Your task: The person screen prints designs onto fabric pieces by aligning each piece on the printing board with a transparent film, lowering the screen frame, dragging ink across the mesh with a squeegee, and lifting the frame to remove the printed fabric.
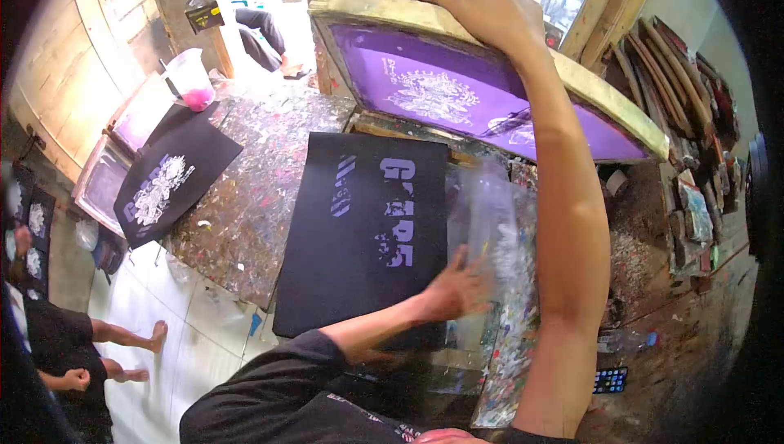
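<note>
Right hand (490,11) gripping the top edge of the raised, purple-coated screen frame (572,77), tilted up off the paint-spattered table (245,215); left hand (453,289) flat, fingers spread wide, blurred, on the clear plastic sheet (490,215) just beside the black fabric panel (359,232) with its pale lettering. Best handled by holding the frame steady and well clear of what looks like fresh print, smoothing the sheet with the palm only, without touching the lettering. Well apart on the table: a second printed black piece (171,179) and a plastic jug (192,77) with pink at the bottom.
</note>
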A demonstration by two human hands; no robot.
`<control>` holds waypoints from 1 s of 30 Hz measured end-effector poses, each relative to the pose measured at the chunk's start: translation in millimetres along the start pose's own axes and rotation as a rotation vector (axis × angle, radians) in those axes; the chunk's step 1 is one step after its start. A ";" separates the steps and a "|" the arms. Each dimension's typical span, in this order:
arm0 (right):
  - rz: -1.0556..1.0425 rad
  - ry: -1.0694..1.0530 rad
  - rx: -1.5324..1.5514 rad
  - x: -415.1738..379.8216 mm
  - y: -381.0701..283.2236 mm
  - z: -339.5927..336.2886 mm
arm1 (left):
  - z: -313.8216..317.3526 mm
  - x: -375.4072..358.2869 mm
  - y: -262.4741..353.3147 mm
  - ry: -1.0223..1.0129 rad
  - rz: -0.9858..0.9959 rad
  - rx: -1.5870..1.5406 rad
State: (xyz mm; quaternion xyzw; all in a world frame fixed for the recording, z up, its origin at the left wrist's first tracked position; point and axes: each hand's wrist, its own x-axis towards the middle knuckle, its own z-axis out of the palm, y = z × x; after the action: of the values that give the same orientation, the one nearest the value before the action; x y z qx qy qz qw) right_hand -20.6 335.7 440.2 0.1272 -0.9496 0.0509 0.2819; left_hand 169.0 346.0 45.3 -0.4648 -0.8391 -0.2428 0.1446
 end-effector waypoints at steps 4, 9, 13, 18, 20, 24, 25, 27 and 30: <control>0.023 -0.043 0.016 4.6 6.0 2.2 | -107.3 -112.2 -47.0 -0.091 -0.522 0.053; 0.015 -0.004 0.133 6.7 -1.3 -12.5 | -121.5 -148.4 -76.2 -0.242 -0.528 0.172; 0.023 0.011 0.169 13.8 0.4 -9.5 | -105.4 -129.5 -86.9 -0.235 -0.404 0.173; -0.001 -0.042 0.179 8.9 2.9 -18.2 | -90.8 -107.7 -100.2 -0.243 -0.356 0.135; 0.041 -0.005 0.115 14.6 1.0 -10.3 | -98.7 -102.0 -100.5 -0.220 -0.373 0.140; -0.036 -0.031 0.205 7.9 5.0 -16.3 | -103.9 -105.4 -93.9 -0.298 -0.453 0.173; -0.042 -0.034 0.209 11.8 4.6 -11.8 | -106.7 -106.5 -93.4 -0.332 -0.467 0.183; -0.040 0.017 0.158 18.7 6.4 -3.4 | -108.8 -111.2 -95.2 -0.308 -0.468 0.181; -0.026 -0.064 0.170 8.8 7.0 -15.3 | -114.7 -112.3 -97.9 -0.314 -0.453 0.192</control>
State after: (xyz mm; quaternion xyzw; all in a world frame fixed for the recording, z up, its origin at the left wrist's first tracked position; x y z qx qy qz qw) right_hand -21.6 343.2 457.7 0.1647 -0.9487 0.1235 0.2401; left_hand 146.8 160.1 62.4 -0.2819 -0.9527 -0.1135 -0.0018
